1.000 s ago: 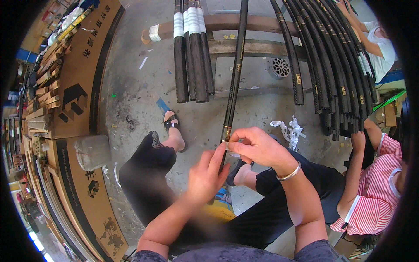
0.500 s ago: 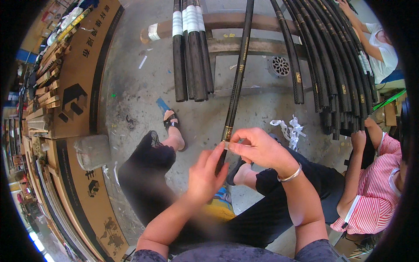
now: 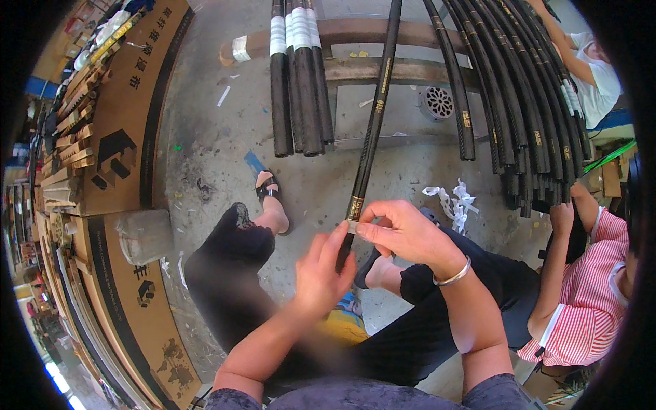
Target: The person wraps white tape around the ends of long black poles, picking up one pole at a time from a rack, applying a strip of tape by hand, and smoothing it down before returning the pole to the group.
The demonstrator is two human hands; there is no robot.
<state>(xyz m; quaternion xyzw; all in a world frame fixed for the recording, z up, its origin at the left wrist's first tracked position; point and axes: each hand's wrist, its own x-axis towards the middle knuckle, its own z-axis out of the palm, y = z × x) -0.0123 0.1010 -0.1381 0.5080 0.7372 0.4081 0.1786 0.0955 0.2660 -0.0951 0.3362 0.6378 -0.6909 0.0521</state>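
A long black pole [image 3: 370, 137] with a woven-looking surface and gold markings slants up and away from my lap, its far part resting over the bench rails. My left hand [image 3: 320, 277] is closed around its near end, the index finger stretched along it to a small whitish, translucent strip [image 3: 353, 227]. Thumb and fingertips of my right hand [image 3: 410, 234] pinch this strip from the right side, against the pole just below a gold band. The pole's lowest end is hidden by my left hand. A metal bangle [image 3: 453, 272] circles my right wrist.
Bundled black poles [image 3: 301, 109] with white wraps lie on the brown bench rail [image 3: 383, 32]; many more poles [image 3: 526, 116] lie to the right. Crumpled white strips [image 3: 451, 201] litter the floor. Large cardboard boxes [image 3: 126, 137] line the left. A person in a striped shirt [image 3: 588, 301] sits close at right.
Hardly anything differs. Both hands keep their hold at the same spot on the pole, and the translucent strip sits very slightly lower in the picture.
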